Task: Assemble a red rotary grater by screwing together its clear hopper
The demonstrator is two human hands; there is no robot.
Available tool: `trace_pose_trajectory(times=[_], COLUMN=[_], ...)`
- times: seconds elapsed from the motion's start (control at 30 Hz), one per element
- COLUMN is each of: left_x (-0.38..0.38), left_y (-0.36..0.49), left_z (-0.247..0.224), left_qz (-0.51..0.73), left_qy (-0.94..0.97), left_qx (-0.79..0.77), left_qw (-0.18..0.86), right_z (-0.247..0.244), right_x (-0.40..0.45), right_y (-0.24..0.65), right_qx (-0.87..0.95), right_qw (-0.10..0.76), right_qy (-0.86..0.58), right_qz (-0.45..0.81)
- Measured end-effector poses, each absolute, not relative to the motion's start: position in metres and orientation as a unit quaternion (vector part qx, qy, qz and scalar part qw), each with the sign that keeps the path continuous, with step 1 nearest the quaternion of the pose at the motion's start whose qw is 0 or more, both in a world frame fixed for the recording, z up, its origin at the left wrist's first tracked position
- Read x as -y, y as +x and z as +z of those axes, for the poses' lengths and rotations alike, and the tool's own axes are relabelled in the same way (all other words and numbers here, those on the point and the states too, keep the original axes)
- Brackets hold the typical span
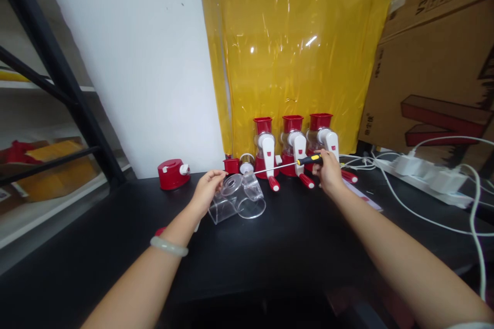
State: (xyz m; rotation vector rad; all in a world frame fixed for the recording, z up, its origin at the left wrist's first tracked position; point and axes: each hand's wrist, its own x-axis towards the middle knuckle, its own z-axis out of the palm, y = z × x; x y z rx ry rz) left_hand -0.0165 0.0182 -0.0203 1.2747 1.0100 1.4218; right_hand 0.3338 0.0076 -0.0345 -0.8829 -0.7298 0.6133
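Note:
My right hand (328, 170) grips a screwdriver (307, 160) by its yellow and black handle, its long thin shaft pointing left. My left hand (210, 187) is closed in a pinch just left of the screwdriver's tip; what it holds, if anything, is too small to make out. Below the shaft, a clear plastic grater body (250, 207) lies on the black table, partly behind the left hand. Behind it are a metal grater drum (247, 160) and a red hopper part (231, 165). Farther left is a red base (173, 175) with a white knob.
Three assembled red and white rotary graters (266, 154) stand in a row at the back. To the right are a white power strip (432, 180) with chargers, loose cables and a large cardboard box (432, 72). A black-framed shelf (54, 77) stands left.

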Motion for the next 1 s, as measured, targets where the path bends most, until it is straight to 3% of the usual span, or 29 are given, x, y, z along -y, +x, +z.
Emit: trace_pose_trajectory(times=[0.4,0.57,0.8,1.0], left_x=[-0.020,-0.018,-0.001,0.015], left_y=[-0.017,-0.022,-0.026,-0.021], left_z=[-0.021,-0.021,-0.002,0.007], left_qz=[0.555,0.516,0.413,0.326], left_qy=[0.595,0.679,0.805,0.832], left_qx=[-0.404,-0.418,-0.418,-0.449], left_qw=[0.417,0.313,0.083,0.011], right_z=[-0.031,-0.031,-0.031,-0.032], right_x=[-0.003,-0.004,-0.006,-0.006], right_y=[0.334,0.333,0.334,0.333], right_qx=[0.334,0.331,0.326,0.321], right_qw=[0.789,0.790,0.793,0.787], right_qy=[-0.396,-0.411,-0.439,-0.454], right_qz=[0.330,0.312,0.270,0.267])
